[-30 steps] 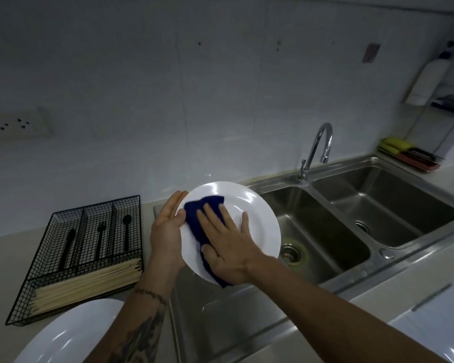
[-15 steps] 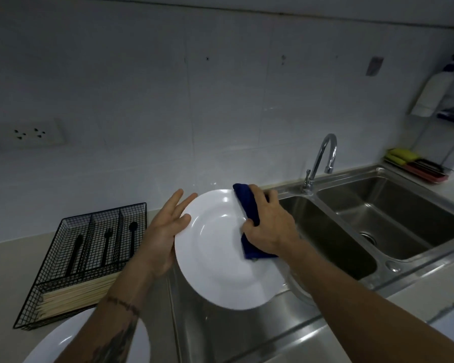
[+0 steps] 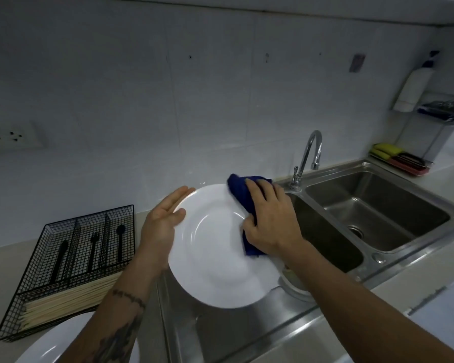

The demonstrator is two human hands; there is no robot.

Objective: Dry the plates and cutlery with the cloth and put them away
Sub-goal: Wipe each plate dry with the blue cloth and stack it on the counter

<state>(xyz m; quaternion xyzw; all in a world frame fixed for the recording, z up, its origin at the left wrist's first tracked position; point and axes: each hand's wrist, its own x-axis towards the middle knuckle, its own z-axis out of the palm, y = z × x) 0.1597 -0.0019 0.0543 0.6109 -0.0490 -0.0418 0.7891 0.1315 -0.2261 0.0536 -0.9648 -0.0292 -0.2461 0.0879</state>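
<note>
A: Reading left to right, what lies where?

B: I note a second plate at the table's near edge, then the wire tray holding dark cutlery. The plate being dried is tilted up over the sink, between my two hands.

A: And the hands?

B: My left hand is open, fingers straight behind the plate's left rim, thumb on its front. My right hand grips the cloth, pressing it against the upper right rim. The tray lies nearer my left.
</note>
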